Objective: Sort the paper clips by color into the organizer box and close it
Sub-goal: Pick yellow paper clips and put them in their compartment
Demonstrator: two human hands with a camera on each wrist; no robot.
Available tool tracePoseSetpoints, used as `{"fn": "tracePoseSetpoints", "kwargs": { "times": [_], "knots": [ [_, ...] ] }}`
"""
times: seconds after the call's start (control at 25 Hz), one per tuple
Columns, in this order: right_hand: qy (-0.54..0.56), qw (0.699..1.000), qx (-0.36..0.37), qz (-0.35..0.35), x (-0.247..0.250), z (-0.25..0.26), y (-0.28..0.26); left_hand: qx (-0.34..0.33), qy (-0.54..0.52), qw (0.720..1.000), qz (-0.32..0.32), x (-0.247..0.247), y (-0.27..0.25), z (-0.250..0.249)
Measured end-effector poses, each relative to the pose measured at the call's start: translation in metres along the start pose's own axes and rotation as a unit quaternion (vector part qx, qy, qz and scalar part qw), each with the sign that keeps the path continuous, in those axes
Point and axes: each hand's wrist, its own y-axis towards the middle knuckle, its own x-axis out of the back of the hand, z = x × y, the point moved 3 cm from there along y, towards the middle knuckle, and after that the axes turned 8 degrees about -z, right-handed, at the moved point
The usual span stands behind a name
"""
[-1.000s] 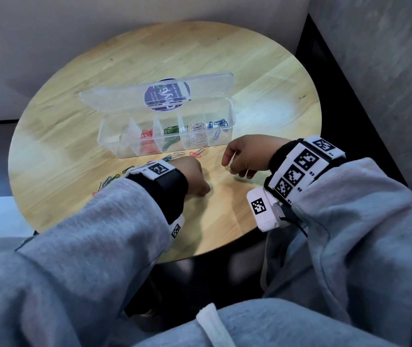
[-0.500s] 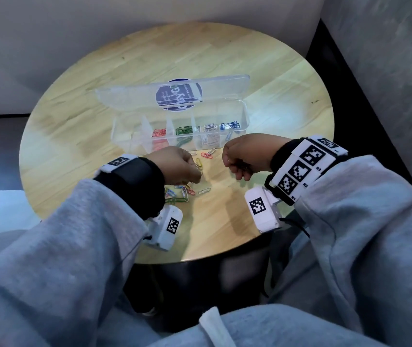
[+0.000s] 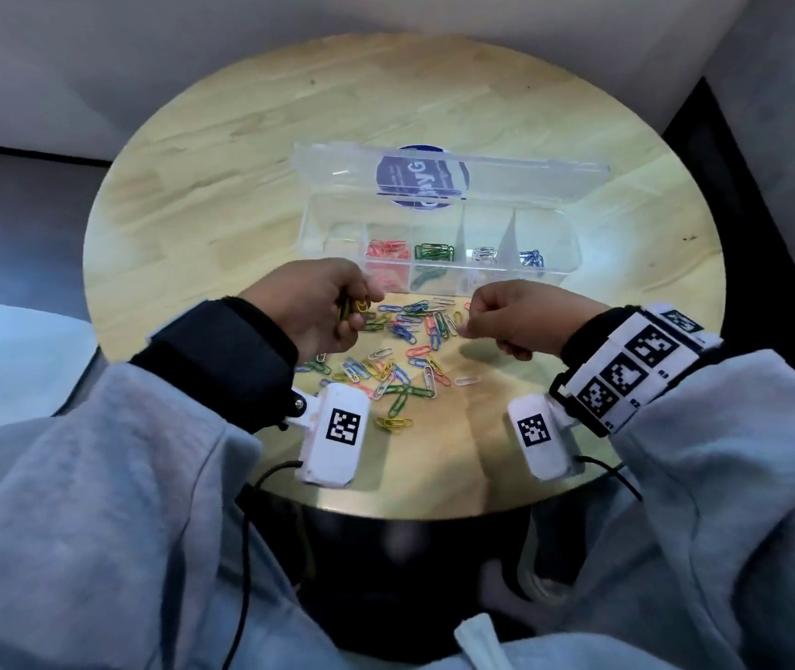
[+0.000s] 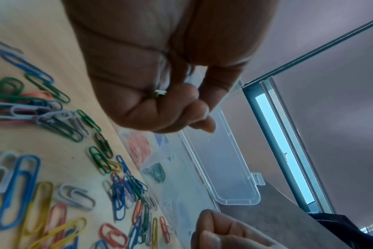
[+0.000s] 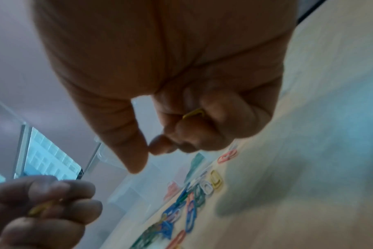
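Left hand pinches yellow clips — right hand curls round a yellow clip — above the desk.

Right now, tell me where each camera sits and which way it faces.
Head: above, looking down at round table, organizer box, both hands, grey sleeves.
Left wrist: under left hand, facing its curled fingers, loose clips, open lid.
Right wrist: under right hand, which pinches a yellow clip; left hand is in the corner.
All share the clip pile.
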Motion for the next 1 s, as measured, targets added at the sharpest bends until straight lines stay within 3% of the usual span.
{"fn": "tracePoseSetpoints", "kwargs": {
  "times": [0.24, 0.36, 0.44, 0.48, 0.56, 0.64, 1.0],
  "knots": [
    [-0.068, 0.998, 0.018, 0.007, -0.009, 0.004, 0.003, 0.032, -0.06, 0.994, 0.089, -0.008, 0.008, -0.001],
    [-0.104, 0.993, 0.049, 0.003, -0.009, 0.013, 0.002, 0.037, -0.038, 0.997, 0.062, -0.009, 0.01, -0.003],
    [-0.133, 0.989, 0.068, 0.003, -0.011, 0.018, 0.0, -0.004, 0.068, 0.998, 0.014, -0.006, 0.009, -0.005],
    [-0.148, 0.986, 0.075, 0.007, -0.012, 0.021, -0.001, -0.041, 0.164, 0.986, -0.009, -0.002, 0.008, -0.006],
    [-0.163, 0.982, 0.091, 0.028, -0.017, 0.025, -0.006, -0.116, 0.366, 0.923, -0.031, 0.004, 0.004, -0.004],
    [-0.172, 0.977, 0.112, 0.059, -0.025, 0.029, -0.011, -0.136, 0.469, 0.872, -0.04, 0.007, -0.002, 0.002],
    [-0.242, 0.954, 0.158, 0.081, -0.056, 0.033, -0.023, -0.158, 0.515, 0.842, -0.024, -0.009, 0.009, 0.022]
  ]
}}
